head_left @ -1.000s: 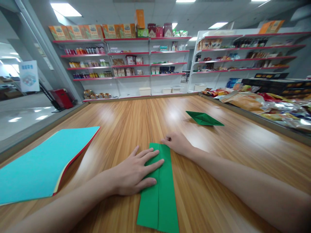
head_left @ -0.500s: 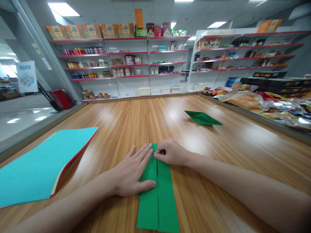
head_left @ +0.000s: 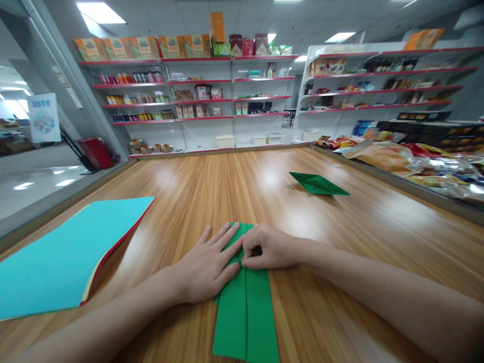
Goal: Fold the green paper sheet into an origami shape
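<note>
Left hand point(head_left: 206, 267): flat, fingers spread, pressing the folded green paper strip point(head_left: 245, 312).
Right hand point(head_left: 268, 248): curled fingertips pinching the strip's centre crease.
Strip: matte, long, at the near edge of the glossy wooden worktop point(head_left: 340, 242).
Left edge: stack of coloured paper sheets point(head_left: 64, 257).
Beyond: folded green paper boat point(head_left: 317, 184).

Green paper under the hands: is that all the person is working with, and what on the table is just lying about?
In use:
- green paper strip, folded lengthwise
- left hand, pressed flat on it
- right hand, fingers curled, pressing its middle crease

Lying about:
- folded green paper shape, farther up the table
- stack of coloured sheets, turquoise on top
- snack packets along the right edge
</note>
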Action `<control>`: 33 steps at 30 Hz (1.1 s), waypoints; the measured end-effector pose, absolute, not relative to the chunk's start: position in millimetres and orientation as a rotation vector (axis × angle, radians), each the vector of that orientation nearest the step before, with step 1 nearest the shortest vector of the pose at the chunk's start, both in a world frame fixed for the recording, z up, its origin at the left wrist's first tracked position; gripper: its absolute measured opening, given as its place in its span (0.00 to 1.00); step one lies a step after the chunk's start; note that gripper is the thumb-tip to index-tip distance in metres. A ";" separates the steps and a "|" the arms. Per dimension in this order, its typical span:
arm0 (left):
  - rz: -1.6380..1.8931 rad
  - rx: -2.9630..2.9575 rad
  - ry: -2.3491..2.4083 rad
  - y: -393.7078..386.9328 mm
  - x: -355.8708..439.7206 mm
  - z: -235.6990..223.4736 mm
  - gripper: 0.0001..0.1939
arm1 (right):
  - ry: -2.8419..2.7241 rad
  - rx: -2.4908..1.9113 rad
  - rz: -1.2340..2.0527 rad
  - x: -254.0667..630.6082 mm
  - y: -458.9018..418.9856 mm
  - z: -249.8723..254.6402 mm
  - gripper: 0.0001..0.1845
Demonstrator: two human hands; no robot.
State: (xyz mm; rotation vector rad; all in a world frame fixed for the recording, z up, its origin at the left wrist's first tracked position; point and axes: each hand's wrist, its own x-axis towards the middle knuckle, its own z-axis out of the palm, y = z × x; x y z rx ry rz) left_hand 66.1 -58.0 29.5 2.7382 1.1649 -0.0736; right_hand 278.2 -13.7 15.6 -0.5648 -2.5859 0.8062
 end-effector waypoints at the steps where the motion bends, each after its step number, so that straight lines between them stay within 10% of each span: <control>1: -0.071 2.743 1.192 -60.2 67.9 29.5 0.30 | -2.584 -0.550 0.796 278.0 -13.5 15.0 0.06; 33: -0.146 2.595 1.102 -63.7 74.4 36.9 0.32 | -2.708 -0.519 0.549 274.5 -28.5 22.0 0.10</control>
